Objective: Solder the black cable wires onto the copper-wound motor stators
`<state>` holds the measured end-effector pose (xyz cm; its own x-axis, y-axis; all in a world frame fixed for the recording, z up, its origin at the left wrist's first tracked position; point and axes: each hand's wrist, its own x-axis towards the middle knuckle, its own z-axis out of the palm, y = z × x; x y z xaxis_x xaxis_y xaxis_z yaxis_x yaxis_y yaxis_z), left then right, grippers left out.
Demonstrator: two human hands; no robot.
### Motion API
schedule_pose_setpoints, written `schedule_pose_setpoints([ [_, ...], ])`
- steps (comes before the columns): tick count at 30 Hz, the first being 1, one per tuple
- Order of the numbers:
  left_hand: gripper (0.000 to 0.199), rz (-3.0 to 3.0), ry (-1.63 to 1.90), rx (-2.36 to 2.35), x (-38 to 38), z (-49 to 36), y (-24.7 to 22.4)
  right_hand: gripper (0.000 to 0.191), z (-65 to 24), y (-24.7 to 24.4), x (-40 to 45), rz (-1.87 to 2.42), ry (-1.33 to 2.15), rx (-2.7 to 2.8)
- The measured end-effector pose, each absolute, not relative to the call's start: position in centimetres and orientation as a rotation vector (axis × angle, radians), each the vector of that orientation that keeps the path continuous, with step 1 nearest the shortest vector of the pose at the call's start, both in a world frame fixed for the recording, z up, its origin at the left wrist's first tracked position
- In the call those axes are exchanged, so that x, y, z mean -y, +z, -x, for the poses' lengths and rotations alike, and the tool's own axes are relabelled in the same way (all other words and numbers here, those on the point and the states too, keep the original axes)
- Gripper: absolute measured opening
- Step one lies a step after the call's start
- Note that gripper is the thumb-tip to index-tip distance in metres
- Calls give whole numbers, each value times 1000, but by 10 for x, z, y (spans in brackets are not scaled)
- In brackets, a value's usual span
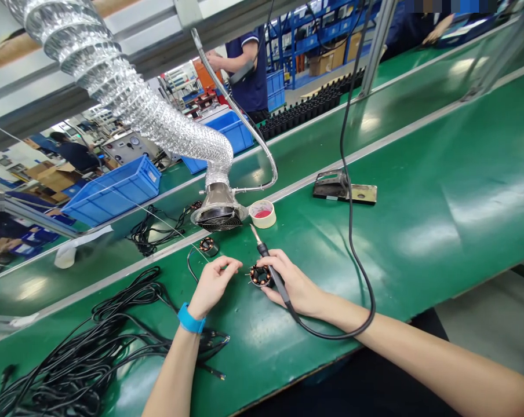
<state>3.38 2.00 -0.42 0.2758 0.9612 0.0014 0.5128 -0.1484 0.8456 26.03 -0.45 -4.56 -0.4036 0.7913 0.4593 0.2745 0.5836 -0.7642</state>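
My left hand [214, 284], with a blue band [191, 319] at the wrist, is closed in a pinch. A thin silvery wire [160, 219], which looks like solder wire, runs down from the upper left into its fingers. My right hand [294, 284] grips a soldering iron [277, 281], its tip pointing up and away from me. The same hand's fingers also hold a small motor stator [259, 277] with copper windings, just right of my left fingertips. A second stator [208, 247] with a dark lead stands beyond my left hand.
A silver duct [157, 121] hangs down to a fume hood [219, 211] above the green bench [418, 231]. Beside it is a tape roll [262, 214]; a soldering iron stand [344, 188] lies farther right. Black cables [83, 353] heap at left. The iron's cord [349, 214] loops over my right forearm.
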Motion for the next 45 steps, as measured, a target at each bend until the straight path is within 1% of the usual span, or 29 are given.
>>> schedule_pose_setpoints([
  [4,27,-1929,647,-1303,-25,-26,-12,59,-261,-46,5,850,742,1957],
  [7,29,-1884,594,-1258,-24,-27,-13,57,-260,-48,5,854,719,1955],
  [9,32,-1742,610,-1207,-23,-31,-13,53,-260,-48,4,857,704,1952],
  [13,39,-1326,768,-1127,-21,-47,-14,48,-258,-48,3,858,696,1953],
  [15,42,-1244,818,-1125,-22,-51,-12,46,-257,-48,2,859,688,1946],
  [18,47,-1300,860,-1206,-23,-39,5,43,-256,-48,1,853,687,1937],
  [22,46,-1494,926,-1366,-11,3,48,40,-255,-49,0,856,674,1945],
  [24,40,-1710,819,-1453,3,22,62,40,-255,-50,-1,852,656,1946],
  [26,31,-1964,596,-1492,19,35,63,40,-254,-52,-1,853,640,1943],
  [28,21,-2166,330,-1502,36,44,53,40,-253,-52,-1,860,625,1939],
  [31,20,-2289,65,-1577,55,53,30,41,-252,-53,-2,864,600,1937],
  [34,17,-2282,53,-1637,65,59,17,42,-252,-53,-5,862,578,1944],
  [39,12,-2224,91,-1571,65,70,15,41,-252,-49,-10,869,581,1985],
  [42,15,-2205,88,-1538,63,72,18,40,-251,-43,-14,857,623,2032],
  [45,19,-2182,213,-1559,58,66,26,40,-246,-39,-18,843,658,2064],
])
